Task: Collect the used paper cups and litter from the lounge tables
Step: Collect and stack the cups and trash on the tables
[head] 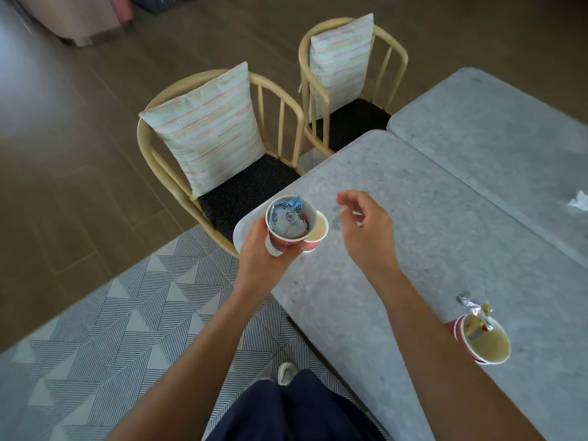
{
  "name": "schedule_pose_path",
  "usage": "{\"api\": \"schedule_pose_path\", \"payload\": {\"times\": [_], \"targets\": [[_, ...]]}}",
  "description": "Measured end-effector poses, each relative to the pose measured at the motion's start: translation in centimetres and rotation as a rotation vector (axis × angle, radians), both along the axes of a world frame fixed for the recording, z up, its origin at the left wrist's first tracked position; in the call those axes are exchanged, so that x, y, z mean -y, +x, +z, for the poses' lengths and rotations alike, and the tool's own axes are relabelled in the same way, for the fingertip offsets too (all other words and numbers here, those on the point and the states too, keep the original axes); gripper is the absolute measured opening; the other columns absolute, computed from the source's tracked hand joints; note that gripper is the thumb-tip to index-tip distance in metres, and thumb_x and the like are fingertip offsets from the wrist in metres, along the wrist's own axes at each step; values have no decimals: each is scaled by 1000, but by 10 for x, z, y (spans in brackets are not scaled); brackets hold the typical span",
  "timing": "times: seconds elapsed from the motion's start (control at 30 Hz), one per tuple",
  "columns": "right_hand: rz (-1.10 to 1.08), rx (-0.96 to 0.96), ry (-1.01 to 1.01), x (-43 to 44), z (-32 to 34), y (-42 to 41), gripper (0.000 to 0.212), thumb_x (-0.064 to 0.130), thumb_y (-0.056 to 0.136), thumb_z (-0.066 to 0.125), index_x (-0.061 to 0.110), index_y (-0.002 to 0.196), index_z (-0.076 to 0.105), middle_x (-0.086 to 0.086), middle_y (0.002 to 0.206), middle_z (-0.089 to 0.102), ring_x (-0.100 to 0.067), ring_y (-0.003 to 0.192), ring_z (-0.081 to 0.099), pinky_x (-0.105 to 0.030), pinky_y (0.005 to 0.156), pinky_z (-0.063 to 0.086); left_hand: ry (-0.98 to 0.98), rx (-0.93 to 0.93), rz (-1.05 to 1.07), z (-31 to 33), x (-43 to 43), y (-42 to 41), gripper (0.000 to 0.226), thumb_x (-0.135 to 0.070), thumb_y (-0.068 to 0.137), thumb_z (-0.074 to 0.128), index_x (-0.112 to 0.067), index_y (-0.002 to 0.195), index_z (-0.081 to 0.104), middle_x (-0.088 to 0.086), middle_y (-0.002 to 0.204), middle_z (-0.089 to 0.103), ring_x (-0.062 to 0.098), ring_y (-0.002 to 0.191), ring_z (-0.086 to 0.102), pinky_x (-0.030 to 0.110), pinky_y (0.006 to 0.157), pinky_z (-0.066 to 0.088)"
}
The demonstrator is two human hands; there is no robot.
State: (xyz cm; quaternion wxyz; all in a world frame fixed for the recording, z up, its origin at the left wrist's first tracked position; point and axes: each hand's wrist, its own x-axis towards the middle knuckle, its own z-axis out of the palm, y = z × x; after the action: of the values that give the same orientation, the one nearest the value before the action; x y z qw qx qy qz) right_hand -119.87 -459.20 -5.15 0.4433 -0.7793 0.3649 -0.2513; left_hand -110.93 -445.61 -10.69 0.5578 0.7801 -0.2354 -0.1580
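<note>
Gripping 2 red paper cups (294,226) stuffed with wrappers at frame centre, the left hand (259,253) holds firm; the right hand (369,229) hovers empty, fingers loosely spread, above the grey table (413,249).

Brown plank floor (79,128), patterned grey rug (133,313), 2 cushioned rattan chairs (222,148) beside grey stone tables (445,237)

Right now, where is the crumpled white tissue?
In the head view, the tissue lies at the far right edge of the picture, on the farther grey table, apart from both hands.

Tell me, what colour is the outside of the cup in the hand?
Red cup, held in the left hand; head view.
</note>
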Motion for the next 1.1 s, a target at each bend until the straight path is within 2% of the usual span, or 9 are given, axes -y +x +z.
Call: {"api": "schedule_pose_path", "payload": {"times": [0.1,0.2,0.33,0.43,0.57,0.7,0.9,1.0,1.1], "targets": [[4,-65,26,9,-19,-5,28,1,90,50,13,111,62,9,105,64,-6,101,59,-15,87,45,-10,-22,-3,0,17,4,58,-22,69,85,-21,118,54,-25,100,56,-15,94,52,1,80,39],[5,-117,62,13,-40,-10,30,-2,87,52,12,112,61,6,105,64,-8,103,60,-23,90,46,-31,-66,-22,-5,32,7,60,-21,70,85,-33,118,50,-22,104,60,-4,103,56,11,87,43],[3,-184,109,17,-64,-17,34,-3,86,50,12,115,60,1,112,66,-10,106,60,-21,88,43,-22,-47,-56,-12,50,9,57,-28,71,83,-49,108,45,-18,108,61,-8,103,55,5,80,40],[1,-208,139,18,-75,-18,35,-3,85,49,13,115,60,0,110,67,-10,105,60,-21,86,42,12,-22,-54,-24,60,12,51,-41,67,78,-57,101,44,-20,106,59,4,108,55,21,90,43],[-12,-214,157,21,-86,-20,35,-3,85,48,14,114,59,1,108,67,-8,100,59,-19,83,41,22,8,-61,-41,65,14,53,-46,66,77,-41,112,52,-8,110,62,12,109,55,43,96,45],[-13,-211,129,21,-94,-24,33,-4,85,49,10,113,59,-2,108,67,-11,101,61,-20,85,42,53,51,-65,-54,65,11,65,-36,65,81,-15,121,55,2,119,58,13,116,47,43,103,39],[-22,-231,129,17,-102,-32,32,-2,87,49,9,116,57,-3,109,66,-9,101,59,-26,91,46,54,-137,-61,-66,62,9,75,-38,55,86,-42,116,43,-26,110,51,3,112,52,45,97,48],[-40,-230,137,13,-102,-37,31,-1,87,49,9,116,57,-2,108,66,-7,99,58,-28,92,47,71,-214,-99,-71,60,7,92,-38,49,86,-39,126,36,-17,119,53,0,115,52,38,101,45],[-52,-232,157,10,-101,-42,31,0,88,48,11,116,57,1,107,65,-6,99,57,-27,91,46,107,-242,-118,-77,58,8,116,-27,53,90,-20,146,20,0,139,46,16,130,44,46,109,38]]}}
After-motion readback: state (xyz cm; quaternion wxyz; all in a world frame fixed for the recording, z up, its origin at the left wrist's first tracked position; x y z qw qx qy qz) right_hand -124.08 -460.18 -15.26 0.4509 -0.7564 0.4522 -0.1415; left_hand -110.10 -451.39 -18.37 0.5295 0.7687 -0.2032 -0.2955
